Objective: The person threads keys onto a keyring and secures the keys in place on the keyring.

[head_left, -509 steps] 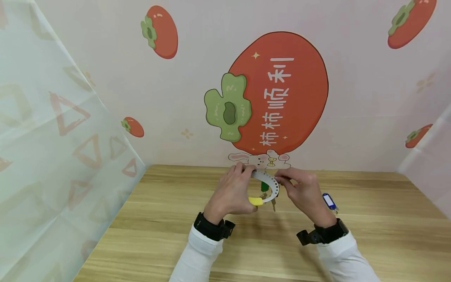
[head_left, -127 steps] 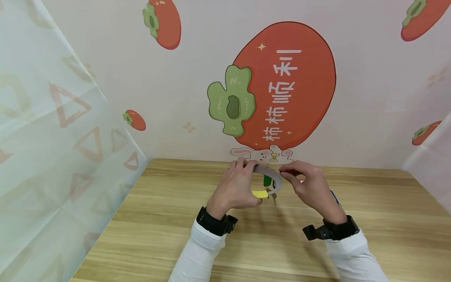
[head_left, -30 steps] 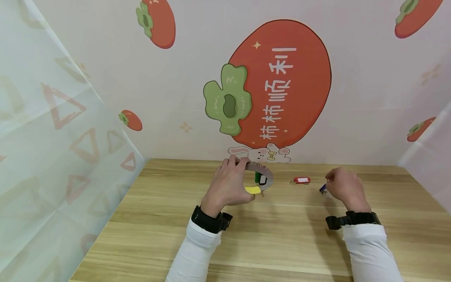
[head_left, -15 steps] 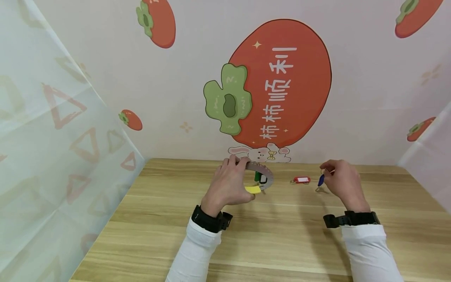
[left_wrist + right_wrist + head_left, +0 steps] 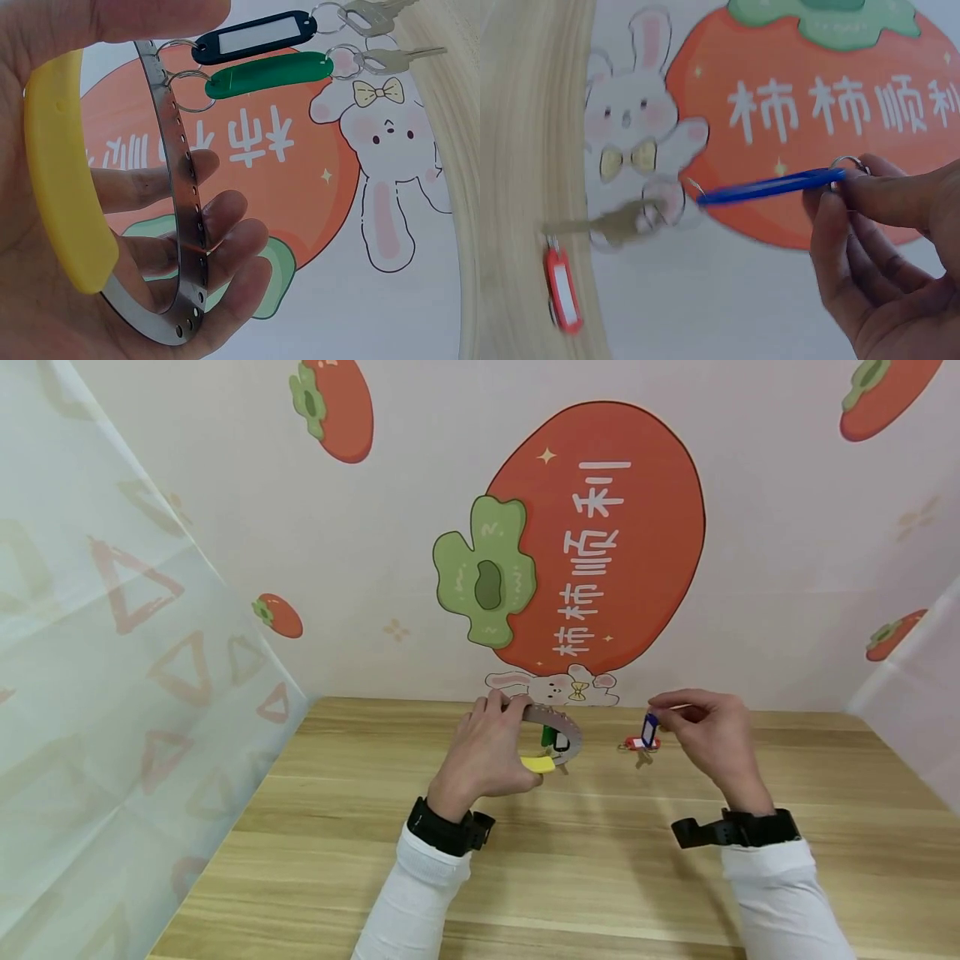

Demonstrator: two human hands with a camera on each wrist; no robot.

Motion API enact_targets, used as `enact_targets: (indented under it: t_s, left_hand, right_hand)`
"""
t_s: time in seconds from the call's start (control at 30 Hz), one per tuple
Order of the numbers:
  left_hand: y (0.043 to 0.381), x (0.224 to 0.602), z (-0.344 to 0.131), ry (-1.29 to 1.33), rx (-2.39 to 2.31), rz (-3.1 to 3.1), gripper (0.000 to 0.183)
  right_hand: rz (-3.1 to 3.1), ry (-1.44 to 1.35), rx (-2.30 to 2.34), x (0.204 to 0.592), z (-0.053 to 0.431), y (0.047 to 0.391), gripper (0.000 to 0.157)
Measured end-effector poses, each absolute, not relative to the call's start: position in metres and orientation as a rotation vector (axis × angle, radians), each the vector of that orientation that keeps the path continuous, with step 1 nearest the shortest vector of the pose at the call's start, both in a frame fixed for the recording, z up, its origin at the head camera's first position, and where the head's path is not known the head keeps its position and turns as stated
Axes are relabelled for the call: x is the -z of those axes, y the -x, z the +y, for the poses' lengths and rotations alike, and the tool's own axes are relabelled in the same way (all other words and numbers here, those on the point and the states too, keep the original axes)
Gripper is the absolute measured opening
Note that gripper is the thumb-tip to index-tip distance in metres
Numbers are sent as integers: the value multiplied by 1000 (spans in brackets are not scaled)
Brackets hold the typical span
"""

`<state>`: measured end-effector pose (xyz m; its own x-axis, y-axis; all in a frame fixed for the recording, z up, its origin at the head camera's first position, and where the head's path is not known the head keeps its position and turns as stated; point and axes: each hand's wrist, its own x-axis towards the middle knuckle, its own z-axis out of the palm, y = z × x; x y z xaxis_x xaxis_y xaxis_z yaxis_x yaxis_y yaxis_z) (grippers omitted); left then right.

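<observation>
My left hand [image 5: 483,756] grips a curved metal strip [image 5: 570,739] with a row of holes and a yellow handle [image 5: 64,172]. From rings through the strip's holes hang a black key tag [image 5: 255,37] and a green key tag [image 5: 270,75], each with a key at its far end. To the right, my right hand [image 5: 708,731] pinches the small metal ring of a blue key tag [image 5: 772,185] between thumb and forefinger. Its key [image 5: 619,223] dangles below, blurred in the right wrist view. A gap separates the blue tag from the strip.
A red key tag [image 5: 564,292] lies on the wooden table [image 5: 600,877], behind and below the blue tag in the head view. A printed wall sheet [image 5: 405,527] rises from the table's back edge. A hanging sheet [image 5: 97,710] borders the left side.
My right hand has lifted the blue key tag off the table and moved left with it, now over the red tag. Over the last second, my left hand and the metal strip have stayed put.
</observation>
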<state>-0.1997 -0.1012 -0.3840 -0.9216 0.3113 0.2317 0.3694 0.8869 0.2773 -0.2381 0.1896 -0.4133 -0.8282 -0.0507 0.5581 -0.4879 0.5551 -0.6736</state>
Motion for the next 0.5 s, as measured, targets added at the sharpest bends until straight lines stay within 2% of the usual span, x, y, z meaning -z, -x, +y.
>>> enact_targets:
  t_s: [0.23,0.5]
  left_hand:
    - [199,385,-101,527,472,-2868,84]
    - [200,385,-100,534,475,-2863,83]
  right_hand:
    - [-2214,-493,-1462,411,173,234,15]
    - [-2228,-531,-1411,412,160,231,12]
